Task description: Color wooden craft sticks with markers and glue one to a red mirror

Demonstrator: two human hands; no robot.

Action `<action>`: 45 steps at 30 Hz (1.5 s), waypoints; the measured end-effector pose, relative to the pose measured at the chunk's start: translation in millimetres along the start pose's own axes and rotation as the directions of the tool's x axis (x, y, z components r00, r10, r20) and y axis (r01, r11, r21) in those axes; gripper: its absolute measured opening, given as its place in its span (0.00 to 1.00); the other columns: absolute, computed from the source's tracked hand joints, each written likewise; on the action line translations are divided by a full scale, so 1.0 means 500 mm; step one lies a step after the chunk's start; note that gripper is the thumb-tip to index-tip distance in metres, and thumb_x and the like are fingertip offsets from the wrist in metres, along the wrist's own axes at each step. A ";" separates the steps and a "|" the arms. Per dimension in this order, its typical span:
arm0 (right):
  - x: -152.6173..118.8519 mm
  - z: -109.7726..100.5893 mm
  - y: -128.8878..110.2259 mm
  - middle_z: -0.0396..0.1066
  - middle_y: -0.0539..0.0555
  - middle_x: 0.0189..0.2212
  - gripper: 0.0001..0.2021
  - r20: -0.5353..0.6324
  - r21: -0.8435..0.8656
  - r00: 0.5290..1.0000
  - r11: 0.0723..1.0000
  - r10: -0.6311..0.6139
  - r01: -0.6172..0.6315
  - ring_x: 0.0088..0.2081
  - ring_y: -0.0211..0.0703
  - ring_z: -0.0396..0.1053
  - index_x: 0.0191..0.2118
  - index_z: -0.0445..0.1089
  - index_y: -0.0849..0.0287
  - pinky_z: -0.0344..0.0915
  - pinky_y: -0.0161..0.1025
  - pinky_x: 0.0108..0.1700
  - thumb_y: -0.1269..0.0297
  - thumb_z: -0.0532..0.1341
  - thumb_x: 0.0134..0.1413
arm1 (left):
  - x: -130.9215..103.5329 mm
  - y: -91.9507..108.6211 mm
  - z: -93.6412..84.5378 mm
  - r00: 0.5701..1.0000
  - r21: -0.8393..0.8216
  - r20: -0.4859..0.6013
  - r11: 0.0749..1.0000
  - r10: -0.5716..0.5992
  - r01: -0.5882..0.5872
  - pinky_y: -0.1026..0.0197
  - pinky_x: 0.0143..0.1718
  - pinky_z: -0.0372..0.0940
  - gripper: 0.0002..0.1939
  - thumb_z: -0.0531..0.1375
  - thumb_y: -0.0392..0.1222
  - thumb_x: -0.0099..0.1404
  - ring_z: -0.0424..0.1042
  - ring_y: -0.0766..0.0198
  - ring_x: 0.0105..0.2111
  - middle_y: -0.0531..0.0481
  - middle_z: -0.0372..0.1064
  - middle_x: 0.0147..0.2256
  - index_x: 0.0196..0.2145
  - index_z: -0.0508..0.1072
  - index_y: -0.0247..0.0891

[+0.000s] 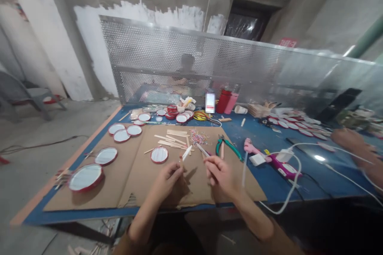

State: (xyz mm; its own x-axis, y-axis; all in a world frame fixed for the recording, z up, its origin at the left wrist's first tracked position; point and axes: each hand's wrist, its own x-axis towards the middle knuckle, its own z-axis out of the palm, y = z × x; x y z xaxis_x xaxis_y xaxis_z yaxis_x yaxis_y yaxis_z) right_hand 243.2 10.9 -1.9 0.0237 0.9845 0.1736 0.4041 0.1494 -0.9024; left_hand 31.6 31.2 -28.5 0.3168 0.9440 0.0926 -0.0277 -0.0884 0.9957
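Observation:
My left hand [168, 178] is closed, its fingertips pinching a small brown wooden stick [181, 160] held upright. My right hand [220, 172] grips a slim pointed tool [202, 150] that looks like tweezers, its tip near a pile of tiny coloured pieces [199, 137]. Between the hands and the pile is a white pointed piece [187, 153]; whether my left hand touches it I cannot tell. Flat wooden sticks [172, 140] lie on the cardboard sheet [131, 175]. A round red-rimmed white disc [159, 154] lies left of them.
Teal-handled pliers [231, 148] lie right of the pile. Beyond them are a purple and pink glue gun [283, 167] and looping white cables [295, 185]. More red-rimmed discs [86, 177] sit at left. A lit phone [210, 103] stands before a perforated metal screen [167, 63]. Another person's hand [347, 141] is at right.

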 end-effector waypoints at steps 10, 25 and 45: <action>0.047 0.123 -0.005 0.74 0.58 0.38 0.17 0.217 -0.729 0.836 0.486 -0.505 0.483 0.39 0.48 0.72 0.53 0.67 0.58 0.67 0.41 0.40 0.73 0.52 0.61 | 0.003 -0.004 -0.008 0.998 -0.055 0.057 0.999 0.000 0.003 0.63 0.35 0.61 0.21 0.60 0.59 0.61 0.66 0.65 0.28 0.53 0.66 0.23 0.29 0.71 0.35; 0.062 0.066 -0.015 0.74 0.55 0.39 0.11 -0.417 -0.198 0.800 0.902 -0.431 0.383 0.41 0.45 0.72 0.46 0.71 0.57 0.68 0.43 0.44 0.60 0.57 0.62 | -0.021 -0.007 -0.002 0.976 0.383 -0.191 0.923 0.103 -0.023 0.63 0.34 0.59 0.13 0.55 0.44 0.62 0.68 0.62 0.30 0.49 0.72 0.25 0.24 0.73 0.37; -0.036 0.182 -0.014 0.73 0.50 0.29 0.03 -0.385 -0.167 0.773 0.862 -0.504 0.479 0.27 0.36 0.71 0.38 0.68 0.57 0.68 0.33 0.29 0.65 0.62 0.58 | -0.030 0.004 -0.002 0.993 0.480 -0.091 0.877 0.071 -0.019 0.66 0.30 0.58 0.13 0.55 0.39 0.65 0.67 0.64 0.28 0.49 0.71 0.25 0.24 0.72 0.35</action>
State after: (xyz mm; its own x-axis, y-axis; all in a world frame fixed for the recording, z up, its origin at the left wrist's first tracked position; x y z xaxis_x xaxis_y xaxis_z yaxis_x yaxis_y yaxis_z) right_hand 156.6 0.3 -34.8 0.1664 0.6507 0.7409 0.5125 0.5849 -0.6287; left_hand 25.9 16.9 -27.7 0.2262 0.9603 0.1632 0.4252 -0.2480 0.8704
